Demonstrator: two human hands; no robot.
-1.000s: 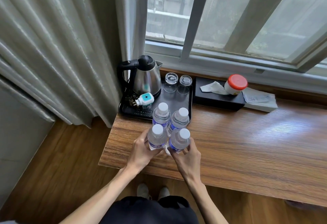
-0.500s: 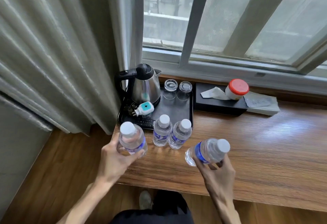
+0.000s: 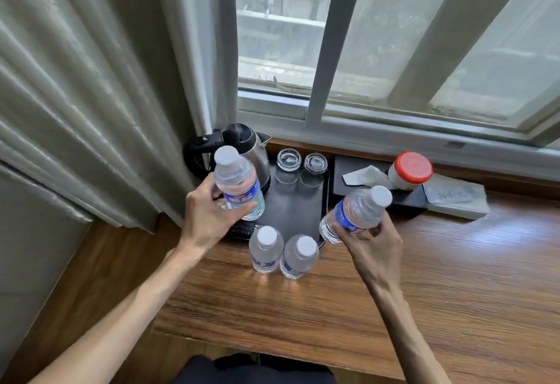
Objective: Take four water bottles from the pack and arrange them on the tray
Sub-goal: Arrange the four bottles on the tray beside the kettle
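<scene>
My left hand [image 3: 206,217] grips a clear water bottle [image 3: 238,185] with a white cap, held upright in the air over the left part of the black tray [image 3: 295,211], in front of the kettle. My right hand [image 3: 371,244] grips a second bottle [image 3: 354,214], tilted with its cap up and to the right, at the tray's right front corner. Two more bottles stand side by side on the wooden table just in front of the tray, the left one [image 3: 265,249] and the right one [image 3: 298,256]. No pack is in view.
On the tray stand a steel kettle [image 3: 257,156] with a black handle and two upturned glasses [image 3: 301,165]. Right of it lie a black tissue box [image 3: 378,183], a red-lidded jar [image 3: 410,170] and a folded paper. Curtains hang at left; the window is behind.
Both hands have carried their bottles forward and up toward the tray. The left bottle went from the table's left edge to over the tray. The two standing bottles stayed put.
</scene>
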